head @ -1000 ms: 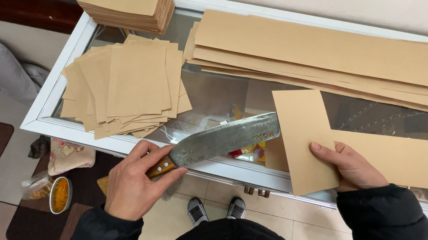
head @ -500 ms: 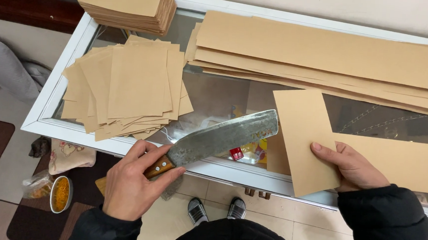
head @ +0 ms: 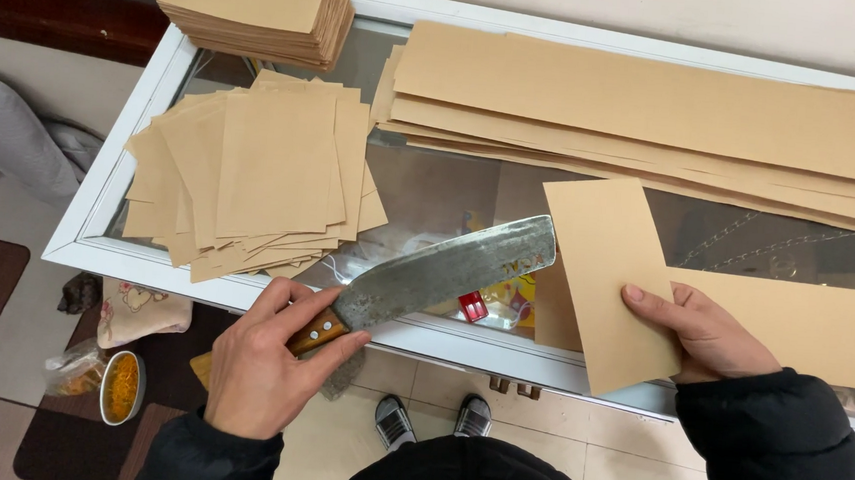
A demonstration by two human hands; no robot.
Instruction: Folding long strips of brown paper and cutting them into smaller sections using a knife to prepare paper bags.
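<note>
My left hand [head: 264, 359] grips the wooden handle of a large steel cleaver [head: 445, 271], whose blade points right over the glass counter [head: 431, 185], its tip touching a brown paper sheet. My right hand [head: 707, 335] holds that folded brown paper sheet [head: 611, 273] by its lower right edge, pressing it onto a longer brown paper strip [head: 793, 316] that runs off to the right. The sheet stands tilted, its near corner reaching past the counter's front edge.
A loose pile of cut brown rectangles [head: 252, 173] lies left of the cleaver. A neat thick stack [head: 259, 3] sits at the far left corner. Long brown paper strips [head: 657, 111] span the back. The white counter frame [head: 123, 149] edges the glass. A small bowl [head: 121, 389] is on the floor.
The cleaver has moved right, so its tip now meets the folded sheet's left edge. My right hand keeps the sheet in the same place.
</note>
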